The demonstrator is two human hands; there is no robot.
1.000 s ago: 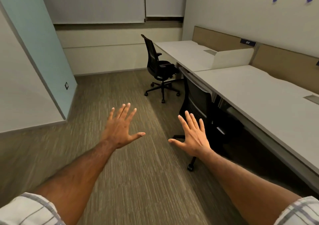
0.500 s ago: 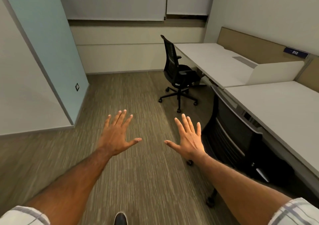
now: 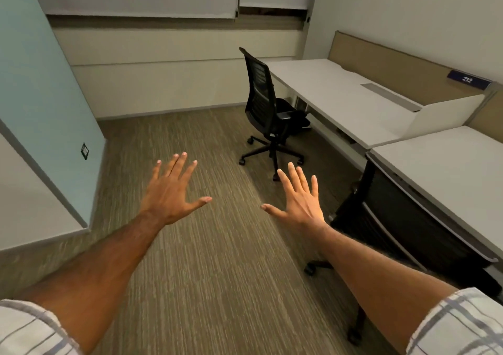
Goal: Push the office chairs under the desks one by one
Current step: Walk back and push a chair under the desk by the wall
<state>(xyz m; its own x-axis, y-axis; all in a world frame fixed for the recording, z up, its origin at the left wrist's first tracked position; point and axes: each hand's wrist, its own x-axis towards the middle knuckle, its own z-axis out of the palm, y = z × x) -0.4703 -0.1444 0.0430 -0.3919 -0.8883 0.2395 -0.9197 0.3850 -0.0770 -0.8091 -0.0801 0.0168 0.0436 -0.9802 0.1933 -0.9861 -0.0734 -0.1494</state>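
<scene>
A black mesh office chair (image 3: 262, 101) stands on the carpet ahead, pulled out from the far white desk (image 3: 337, 93), its back towards me. A second black chair (image 3: 408, 226) is tucked against the near white desk (image 3: 451, 164) at my right. My left hand (image 3: 170, 191) and my right hand (image 3: 300, 202) are held out over the carpet, palms down, fingers spread, holding nothing. Both hands are well short of the far chair; my right hand is just left of the near chair's back.
A pale blue wall panel (image 3: 40, 88) juts out at the left. A white divider (image 3: 446, 115) separates the two desks, and a tan partition (image 3: 394, 68) with a "212" label (image 3: 466, 79) runs behind them. Striped carpet (image 3: 217, 259) lies between me and the far chair.
I have moved forward along the desks; the far chair looks closer and the near chair has slid to my right. Both hands stay spread and empty.
</scene>
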